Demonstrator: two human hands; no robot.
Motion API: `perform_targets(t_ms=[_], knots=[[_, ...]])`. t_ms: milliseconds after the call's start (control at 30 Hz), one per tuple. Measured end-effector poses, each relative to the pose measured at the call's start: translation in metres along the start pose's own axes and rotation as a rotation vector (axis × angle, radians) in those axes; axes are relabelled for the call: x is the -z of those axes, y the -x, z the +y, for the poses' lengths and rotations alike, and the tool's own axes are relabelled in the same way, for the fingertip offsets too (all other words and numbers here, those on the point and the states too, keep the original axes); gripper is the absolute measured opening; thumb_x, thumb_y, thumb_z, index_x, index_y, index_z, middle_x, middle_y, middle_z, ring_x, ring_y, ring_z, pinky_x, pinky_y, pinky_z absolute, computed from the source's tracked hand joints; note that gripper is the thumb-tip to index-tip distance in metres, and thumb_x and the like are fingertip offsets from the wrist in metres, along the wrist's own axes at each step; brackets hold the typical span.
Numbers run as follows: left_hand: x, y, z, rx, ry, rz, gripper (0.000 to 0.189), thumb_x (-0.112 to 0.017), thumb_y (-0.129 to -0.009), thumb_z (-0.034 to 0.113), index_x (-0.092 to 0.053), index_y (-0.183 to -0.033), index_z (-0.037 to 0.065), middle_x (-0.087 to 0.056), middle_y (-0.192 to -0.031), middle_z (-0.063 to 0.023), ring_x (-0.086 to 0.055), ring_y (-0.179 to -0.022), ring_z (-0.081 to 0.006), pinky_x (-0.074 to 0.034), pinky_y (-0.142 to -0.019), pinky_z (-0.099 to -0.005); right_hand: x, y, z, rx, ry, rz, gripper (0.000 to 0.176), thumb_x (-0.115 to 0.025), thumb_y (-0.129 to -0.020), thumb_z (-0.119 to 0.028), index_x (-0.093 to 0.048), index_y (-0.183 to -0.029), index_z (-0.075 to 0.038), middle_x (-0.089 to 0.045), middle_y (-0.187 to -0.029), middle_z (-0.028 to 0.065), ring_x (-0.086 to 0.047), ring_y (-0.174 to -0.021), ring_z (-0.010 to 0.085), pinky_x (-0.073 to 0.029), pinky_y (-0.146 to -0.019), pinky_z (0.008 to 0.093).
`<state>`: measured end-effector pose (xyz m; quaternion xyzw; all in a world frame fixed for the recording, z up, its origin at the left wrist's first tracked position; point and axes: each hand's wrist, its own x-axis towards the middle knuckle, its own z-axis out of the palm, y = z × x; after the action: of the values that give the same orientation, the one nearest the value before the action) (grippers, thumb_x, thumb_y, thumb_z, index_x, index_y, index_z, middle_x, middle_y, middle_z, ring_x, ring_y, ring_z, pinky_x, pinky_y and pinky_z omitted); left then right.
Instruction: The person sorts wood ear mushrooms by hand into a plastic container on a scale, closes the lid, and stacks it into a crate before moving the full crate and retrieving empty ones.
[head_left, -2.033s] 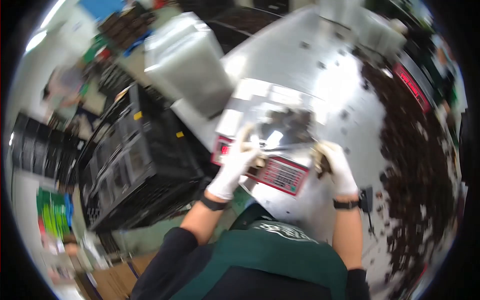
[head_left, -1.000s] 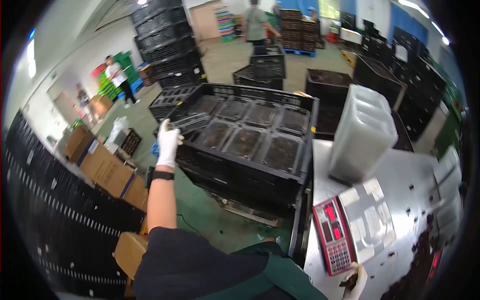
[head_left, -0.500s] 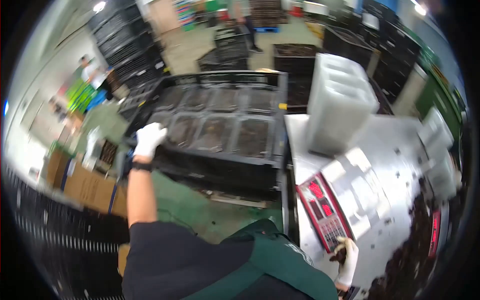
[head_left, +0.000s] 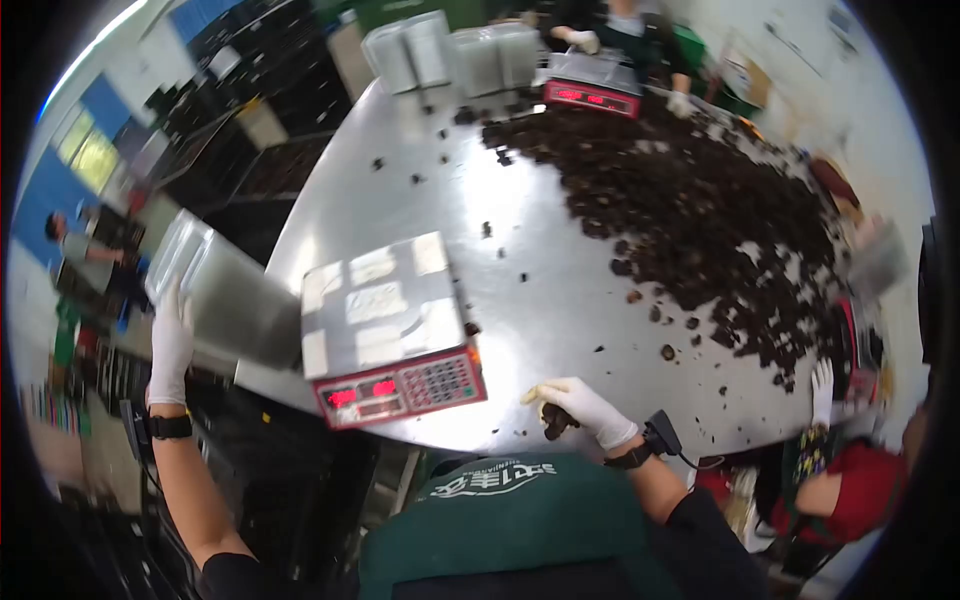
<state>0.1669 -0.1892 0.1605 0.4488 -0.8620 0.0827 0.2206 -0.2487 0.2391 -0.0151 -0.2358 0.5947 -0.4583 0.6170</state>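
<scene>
"Where is the left hand (head_left: 172,345) now?"

"It has come to the upper part of the stack of clear plastic boxes (head_left: 235,300), which stands at the edge of the steel table (head_left: 540,330), beside the scale (head_left: 385,335). Half a second ago, this hand was at the black crate (head_left: 290,435)."

"Do its fingers take a box?"

"They lie along the stack, but I cannot tell if they grip, or how wide they are."

"And the right hand (head_left: 588,408)?"

"Before, it was close to the keys of the scale. Now it is to the right of it, above the table's near edge. Its fingers are curled narrowly around some dark pieces (head_left: 557,422), the same as before."

"The person has turned, I think?"

"Yes. The large dark heap (head_left: 700,220) now lies in front, with a co-worker's gloved hand (head_left: 583,42) near the second scale (head_left: 592,97) behind it."
</scene>
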Motion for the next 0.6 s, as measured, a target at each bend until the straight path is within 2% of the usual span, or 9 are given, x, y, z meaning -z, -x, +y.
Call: perform_targets(t_ms=[100, 167, 200, 233, 367, 433, 500, 567, 600], knots=[[-0.018, -0.027, -0.021, 0.072, -0.129, -0.147, 0.032, -0.055, -0.098, 0.02, -0.063, -0.119, -0.003, -0.066, -0.112, -0.0249, -0.062, -0.106, -0.0413, -0.048, -0.091, -0.0423, 0.027, 0.03, 0.031, -0.02, -0.202, 0.111, 0.032, -0.05, -0.102, -0.027, -0.072, -0.104, -0.003, -0.064, -0.073, 0.0006, -0.056, -0.058, 0.0073, -0.044, -0.053, 0.0225], [-0.019, -0.034, -0.037, 0.011, -0.049, -0.096, 0.026, -0.058, -0.095, 0.019, -0.069, -0.101, -0.003, -0.069, -0.092, -0.0229, -0.067, -0.086, -0.0371, -0.051, -0.078, -0.042, 0.032, 0.049, 0.053, -0.037, -0.338, 0.218, 0.031, -0.052, -0.1, -0.028, -0.072, -0.103, -0.003, -0.063, -0.073, 0.0011, -0.056, -0.057, 0.0083, -0.046, -0.052, 0.024], [-0.022, -0.037, -0.042, 0.092, 0.072, -0.051, 0.019, -0.065, -0.09, 0.015, -0.069, -0.089, -0.004, -0.067, -0.071, -0.0157, -0.064, -0.066, -0.0247, -0.05, -0.066, -0.0376, 0.036, 0.057, 0.065, -0.028, -0.391, 0.275, 0.03, -0.054, -0.099, -0.029, -0.072, -0.102, -0.005, -0.061, -0.072, 0.0014, -0.057, -0.056, 0.0092, -0.049, -0.052, 0.0255], [-0.024, -0.041, -0.053, 0.136, 0.221, -0.05, 0.014, -0.07, -0.085, 0.01, -0.068, -0.082, -0.004, -0.061, -0.062, -0.0075, -0.056, -0.06, -0.0123, -0.048, -0.06, -0.0324, 0.04, 0.066, 0.079, -0.02, -0.443, 0.335, 0.029, -0.056, -0.098, -0.03, -0.073, -0.101, -0.006, -0.06, -0.071, 0.0017, -0.057, -0.056, 0.0101, -0.051, -0.051, 0.0271], [-0.006, -0.067, -0.086, -0.001, 0.105, -0.161, 0.017, -0.07, -0.088, 0.011, -0.066, -0.08, -0.003, -0.058, -0.062, -0.0003, -0.049, -0.06, -0.0067, -0.043, -0.057, -0.0268, 0.051, 0.073, 0.123, 0.079, -0.57, 0.419, 0.033, -0.051, -0.101, -0.025, -0.07, -0.102, 0.002, -0.063, -0.077, 0.0043, -0.058, -0.067, 0.0107, -0.046, -0.06, 0.024], [0.005, -0.081, -0.111, 0.143, 0.377, -0.235, 0.02, -0.068, -0.092, 0.016, -0.068, -0.085, -0.003, -0.058, -0.064, -0.0001, -0.048, -0.06, -0.0065, -0.041, -0.055, -0.0269, 0.05, 0.076, 0.131, 0.116, -0.602, 0.42, 0.033, -0.051, -0.101, -0.025, -0.07, -0.103, 0.002, -0.063, -0.078, 0.0041, -0.058, -0.068, 0.011, -0.046, -0.061, 0.0238], [0.031, -0.084, -0.101, 0.244, 0.331, 0.018, 0.027, -0.063, -0.096, 0.02, -0.07, -0.109, -0.002, -0.071, -0.096, -0.0083, -0.063, -0.085, -0.0145, -0.05, -0.077, -0.0297, 0.051, 0.076, 0.135, 0.121, -0.61, 0.406, 0.033, -0.052, -0.101, -0.025, -0.07, -0.103, 0.002, -0.063, -0.077, 0.0036, -0.058, -0.068, 0.0107, -0.046, -0.06, 0.0236], [0.056, -0.062, -0.019, 0.216, 0.061, 0.307, 0.029, -0.065, -0.094, 0.018, -0.068, -0.115, -0.002, -0.071, -0.111, -0.0101, -0.065, -0.1, -0.0176, -0.05, -0.089, -0.0317, 0.052, 0.078, 0.129, 0.12, -0.619, 0.394, 0.033, -0.052, -0.101, -0.026, -0.07, -0.105, 0.001, -0.063, -0.077, 0.0031, -0.058, -0.067, 0.01, -0.045, -0.058, 0.0229], [0.046, -0.052, 0.006, 0.179, 0.238, 0.307, 0.029, -0.066, -0.093, 0.017, -0.068, -0.117, -0.001, -0.071, -0.111, -0.0105, -0.065, -0.1, -0.0174, -0.051, -0.089, -0.0318, 0.05, 0.078, 0.123, 0.113, -0.617, 0.374, 0.033, -0.052, -0.101, -0.027, -0.071, -0.106, 0.0, -0.063, -0.077, 0.0028, -0.058, -0.067, 0.0096, -0.045, -0.058, 0.0225]])
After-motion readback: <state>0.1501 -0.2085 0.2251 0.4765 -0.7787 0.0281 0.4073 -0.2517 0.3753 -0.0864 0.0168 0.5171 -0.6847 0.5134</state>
